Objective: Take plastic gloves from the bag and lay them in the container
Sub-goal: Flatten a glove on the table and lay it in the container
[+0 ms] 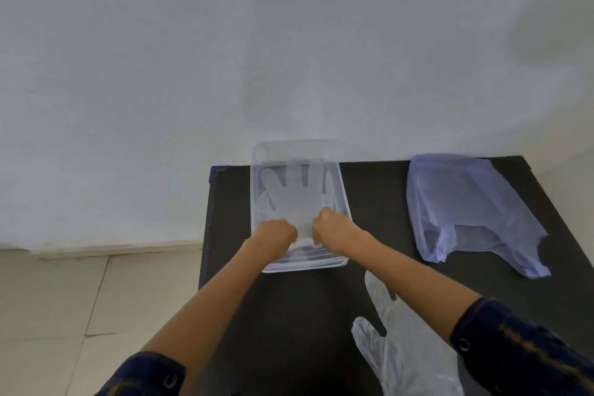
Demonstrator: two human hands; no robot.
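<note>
A clear plastic container [341,189] stands on the black table [369,202], against the wall. Inside it lies a transparent plastic glove [294,193], flat, fingers pointing away from me. My left hand [273,234] and my right hand [332,228] are both inside the container's near end, each pinching the glove's cuff edge. A pale blue plastic bag [466,202] lies flat on the table to the right. Another clear glove [405,341] lies on the table near me, partly under my right forearm.
The table's left edge [205,234] drops to a tiled floor [64,315]. A white wall runs right behind the table and the container.
</note>
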